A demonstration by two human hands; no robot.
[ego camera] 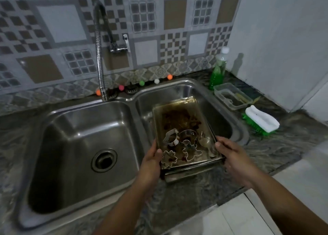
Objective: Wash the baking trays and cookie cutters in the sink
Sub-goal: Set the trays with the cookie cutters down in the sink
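Head view: I held the stacked trays (179, 110) by their near end, my left hand (150, 156) gripping the left rim and my right hand (230, 155) the right rim, fingers curled round the edges. The trays' long axis ran away from me, far end tilted into the right basin (221, 110), near end over the desk (195, 186). The cutters (184, 146) lay clustered at the near end, between my hands. The faucet (99, 57) stood well apart, to the left.

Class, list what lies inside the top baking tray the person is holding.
Inside the top baking tray lie several metal cookie cutters at its near end, with brown baked-on residue further back. A second tray sits beneath; its inside is covered.
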